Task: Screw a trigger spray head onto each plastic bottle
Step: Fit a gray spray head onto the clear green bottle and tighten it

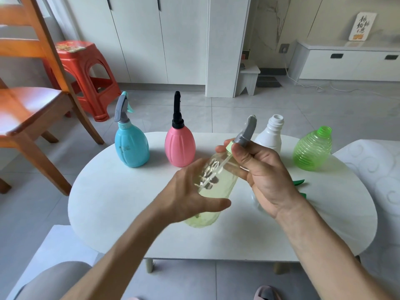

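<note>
Our hands twist a grey spray head onto the clear bottle, held tilted above the table.

Our right hand (263, 169) pinches the collar of the head (245, 135); our left hand (188, 195) cups the bottle (213, 191) with loosely spread fingers, so it could spin or slip as we turn, and the tilt could cross the thread. The bottle lies between both hands, neck toward the right one. Beyond stand the capped blue bottle (132, 146) and pink bottle (180, 146), and the still-open white bottle (271, 135) and green bottle (312, 148) on the table (121, 202).
</note>
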Motion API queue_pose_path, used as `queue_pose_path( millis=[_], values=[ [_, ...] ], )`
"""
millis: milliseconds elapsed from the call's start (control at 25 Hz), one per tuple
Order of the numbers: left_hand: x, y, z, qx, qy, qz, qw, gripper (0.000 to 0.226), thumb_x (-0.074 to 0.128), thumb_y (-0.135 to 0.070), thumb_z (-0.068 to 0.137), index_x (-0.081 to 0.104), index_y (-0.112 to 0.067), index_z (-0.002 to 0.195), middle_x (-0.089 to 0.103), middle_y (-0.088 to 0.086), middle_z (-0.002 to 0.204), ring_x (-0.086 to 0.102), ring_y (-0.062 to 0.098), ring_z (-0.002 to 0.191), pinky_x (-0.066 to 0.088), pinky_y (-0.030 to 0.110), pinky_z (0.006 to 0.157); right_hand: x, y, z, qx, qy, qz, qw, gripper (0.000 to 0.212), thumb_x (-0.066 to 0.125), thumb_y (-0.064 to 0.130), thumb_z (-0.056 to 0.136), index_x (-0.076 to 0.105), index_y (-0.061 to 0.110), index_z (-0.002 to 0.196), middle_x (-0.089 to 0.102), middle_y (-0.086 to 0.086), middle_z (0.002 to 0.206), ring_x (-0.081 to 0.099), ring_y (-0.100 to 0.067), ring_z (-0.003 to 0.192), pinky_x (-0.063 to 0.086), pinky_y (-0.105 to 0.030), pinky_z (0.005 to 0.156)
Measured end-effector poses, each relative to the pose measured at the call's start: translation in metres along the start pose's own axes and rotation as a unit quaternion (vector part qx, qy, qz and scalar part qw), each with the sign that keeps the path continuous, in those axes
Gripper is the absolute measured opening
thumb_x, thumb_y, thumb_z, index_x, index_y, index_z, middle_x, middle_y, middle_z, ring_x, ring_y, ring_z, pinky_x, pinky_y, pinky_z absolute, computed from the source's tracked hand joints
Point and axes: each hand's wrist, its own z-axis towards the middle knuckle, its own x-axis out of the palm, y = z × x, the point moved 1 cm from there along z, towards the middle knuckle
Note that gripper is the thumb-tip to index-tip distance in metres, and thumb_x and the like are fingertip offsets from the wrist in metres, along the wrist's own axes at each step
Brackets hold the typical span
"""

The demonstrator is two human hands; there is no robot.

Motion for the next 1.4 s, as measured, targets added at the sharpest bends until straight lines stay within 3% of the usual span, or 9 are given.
queue_pose_path(
  millis=[120, 160, 280, 480, 600, 760, 880, 1160, 1400],
  values=[
    [0.022, -0.006, -0.011, 0.037, -0.157, 0.147, 0.976, 0.082, 0.08, -0.056, 0.06, 0.049, -0.031, 0.132, 0.061, -0.019, 0.103, 0.061, 0.01, 0.093, 0.051, 0.031, 0.081, 0.001, -0.006, 0.001, 0.002, -0.032, -0.026, 0.999, 0.029, 0.072, 0.036, 0.075, 0.074, 0.015, 0.095, 0.077, -0.007, 0.1, 0.072, -0.019, 0.102, 0.054, -0.041, 0.093],
    [0.02, -0.005, -0.012, 0.044, -0.146, 0.149, 0.977, 0.084, 0.082, -0.058, 0.061, 0.046, -0.033, 0.133, 0.06, -0.02, 0.105, 0.06, 0.009, 0.094, 0.05, 0.029, 0.082, 0.0, -0.005, 0.002, -0.003, -0.016, -0.015, 1.0, 0.031, 0.072, 0.037, 0.075, 0.073, 0.014, 0.096, 0.076, -0.008, 0.1, 0.071, -0.02, 0.101, 0.055, -0.042, 0.093],
    [-0.007, -0.004, -0.008, -0.004, 0.004, 0.007, 1.0, 0.086, 0.093, -0.05, 0.059, 0.047, -0.038, 0.131, 0.068, -0.017, 0.107, 0.065, 0.0, 0.099, 0.053, 0.021, 0.086, -0.002, 0.001, 0.003, -0.021, 0.069, 0.069, 0.995, 0.028, 0.068, 0.029, 0.079, 0.069, 0.01, 0.099, 0.071, -0.013, 0.104, 0.07, -0.026, 0.102, 0.054, -0.037, 0.089],
    [-0.002, -0.008, -0.01, 0.02, -0.067, 0.049, 0.996, 0.068, 0.086, -0.046, 0.058, 0.052, -0.039, 0.117, 0.069, -0.012, 0.097, 0.066, 0.005, 0.087, 0.055, 0.027, 0.079, 0.002, -0.003, 0.005, -0.018, 0.099, -0.018, 0.995, 0.04, 0.06, 0.037, 0.09, 0.064, 0.013, 0.122, 0.07, -0.009, 0.126, 0.064, -0.025, 0.121, 0.045, -0.043, 0.106],
    [-0.005, -0.011, -0.008, 0.043, 0.054, -0.089, 0.994, 0.05, 0.084, -0.026, 0.065, 0.061, -0.029, 0.11, 0.067, 0.004, 0.089, 0.063, 0.013, 0.079, 0.055, 0.038, 0.077, 0.003, 0.0, 0.002, -0.006, 0.14, 0.013, 0.99, 0.054, 0.065, 0.045, 0.087, 0.06, 0.011, 0.129, 0.069, -0.01, 0.125, 0.062, -0.026, 0.122, 0.046, -0.041, 0.105],
    [-0.01, -0.01, -0.007, 0.042, 0.135, -0.171, 0.975, 0.05, 0.082, -0.019, 0.064, 0.064, -0.022, 0.11, 0.067, -0.002, 0.091, 0.065, 0.012, 0.086, 0.053, 0.027, 0.077, 0.007, 0.01, -0.003, -0.014, 0.177, 0.034, 0.984, 0.039, 0.057, 0.036, 0.092, 0.065, 0.007, 0.117, 0.069, -0.013, 0.117, 0.064, -0.028, 0.113, 0.049, -0.038, 0.097],
    [-0.003, -0.003, -0.006, 0.029, 0.104, -0.166, 0.98, 0.053, 0.08, -0.028, 0.06, 0.065, -0.025, 0.11, 0.069, 0.002, 0.093, 0.067, 0.013, 0.086, 0.055, 0.03, 0.079, 0.013, 0.009, -0.005, -0.024, 0.146, -0.009, 0.989, 0.033, 0.062, 0.04, 0.089, 0.065, 0.009, 0.102, 0.071, -0.011, 0.106, 0.066, -0.03, 0.101, 0.049, -0.042, 0.095],
    [0.008, -0.001, -0.004, 0.029, 0.058, -0.139, 0.988, 0.063, 0.082, -0.031, 0.063, 0.062, -0.027, 0.122, 0.068, -0.007, 0.096, 0.066, 0.007, 0.088, 0.052, 0.024, 0.078, 0.017, 0.004, -0.011, -0.034, 0.082, -0.05, 0.995, 0.028, 0.061, 0.041, 0.086, 0.066, 0.015, 0.096, 0.072, -0.004, 0.096, 0.066, -0.022, 0.095, 0.052, -0.038, 0.092],
    [0.014, -0.003, -0.002, 0.033, 0.042, -0.142, 0.988, 0.06, 0.082, -0.025, 0.065, 0.062, -0.025, 0.122, 0.07, -0.007, 0.099, 0.067, 0.013, 0.091, 0.055, 0.027, 0.08, 0.016, 0.003, -0.012, -0.04, 0.054, -0.056, 0.996, 0.018, 0.059, 0.035, 0.091, 0.07, 0.021, 0.088, 0.073, 0.0, 0.092, 0.067, -0.017, 0.093, 0.051, -0.039, 0.094]
  ],
)
